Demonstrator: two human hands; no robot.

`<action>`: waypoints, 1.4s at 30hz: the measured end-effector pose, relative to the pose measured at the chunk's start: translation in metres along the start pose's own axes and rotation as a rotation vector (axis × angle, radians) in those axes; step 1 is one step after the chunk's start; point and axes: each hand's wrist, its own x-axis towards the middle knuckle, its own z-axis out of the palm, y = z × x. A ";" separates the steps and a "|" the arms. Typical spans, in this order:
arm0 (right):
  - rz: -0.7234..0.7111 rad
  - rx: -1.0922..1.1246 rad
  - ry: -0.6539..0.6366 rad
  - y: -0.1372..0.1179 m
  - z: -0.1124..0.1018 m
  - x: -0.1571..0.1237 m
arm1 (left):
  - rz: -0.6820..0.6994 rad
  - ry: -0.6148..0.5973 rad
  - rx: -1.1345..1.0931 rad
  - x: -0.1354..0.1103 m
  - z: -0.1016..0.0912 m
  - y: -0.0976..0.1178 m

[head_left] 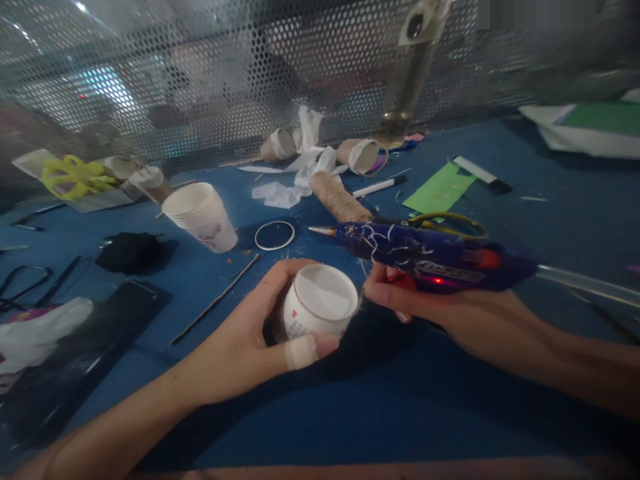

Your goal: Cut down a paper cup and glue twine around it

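My left hand (265,330) is wrapped round a white paper cup (315,327) with small printing on its side; a bandage circles the thumb. The cup's round white end faces up toward me. In my right hand (405,293) is a dark blue glue gun (425,253), its nozzle pointing left above the far side of the cup. A red light glows on its body, and pale glue strands cling to it. A clear glue stick (590,283) pokes out of its back. Beyond the cup lies a thin white ring (275,236).
A stack of paper cups (205,217) leans at the left, near a thin stick (215,300). Behind are a twine roll (340,198), crumpled white paper (310,170), markers, green paper (440,189) and yellow-handled scissors (77,177). A perforated metal screen (210,87) bounds the back.
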 end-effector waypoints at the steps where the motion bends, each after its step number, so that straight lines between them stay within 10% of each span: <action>1: 0.016 0.007 -0.002 0.000 0.000 0.000 | 0.004 -0.005 -0.010 0.000 0.000 0.000; 42: -0.053 0.152 -0.086 0.013 0.000 0.000 | -0.127 0.044 -0.302 0.003 -0.004 -0.007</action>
